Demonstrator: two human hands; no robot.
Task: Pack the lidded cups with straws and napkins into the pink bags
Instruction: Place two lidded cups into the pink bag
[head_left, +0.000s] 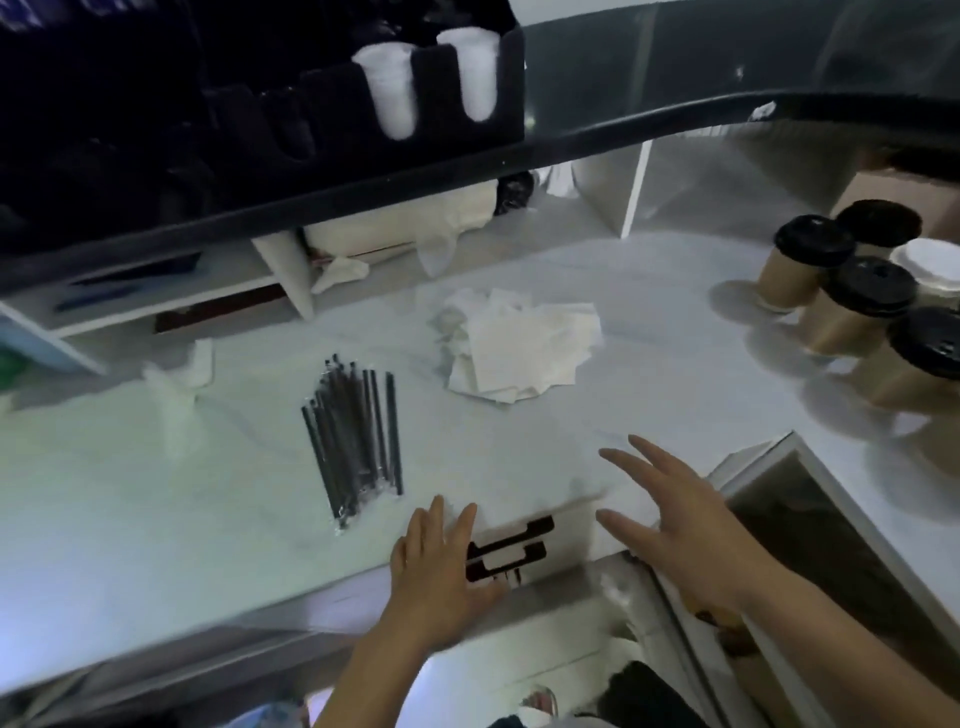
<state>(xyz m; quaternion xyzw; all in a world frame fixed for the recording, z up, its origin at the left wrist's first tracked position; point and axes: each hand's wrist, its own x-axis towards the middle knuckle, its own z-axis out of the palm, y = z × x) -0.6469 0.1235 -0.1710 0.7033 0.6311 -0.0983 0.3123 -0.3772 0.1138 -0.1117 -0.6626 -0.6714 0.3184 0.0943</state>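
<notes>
Pale flat bag (519, 499) on worktop (156, 493); left hand (441, 566), right hand (680, 530) grips wide, empty. Opening step; next, spread bag mouth.

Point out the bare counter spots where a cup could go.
Bare: between the straws and the napkin pile; right of that pile up to the lidded cups; the near-left counter. Crowded: the right edge, packed with cups.
</notes>
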